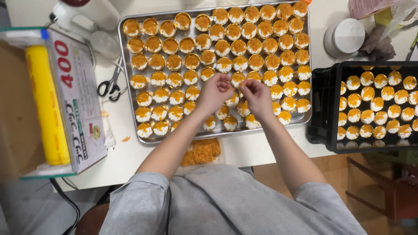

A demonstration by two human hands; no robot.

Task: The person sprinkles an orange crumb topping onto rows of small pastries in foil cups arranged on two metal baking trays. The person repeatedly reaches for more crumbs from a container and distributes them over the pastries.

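I hold both hands over the metal tray (126,65) of small cream tarts (237,79) with orange crumb topping. Left hand (214,92) and right hand (257,96) have fingertips pinched together, probably on crumb; I cannot confirm. Risk: crumb falling off-target, or a wrist brushing the front-row tarts and smearing them.
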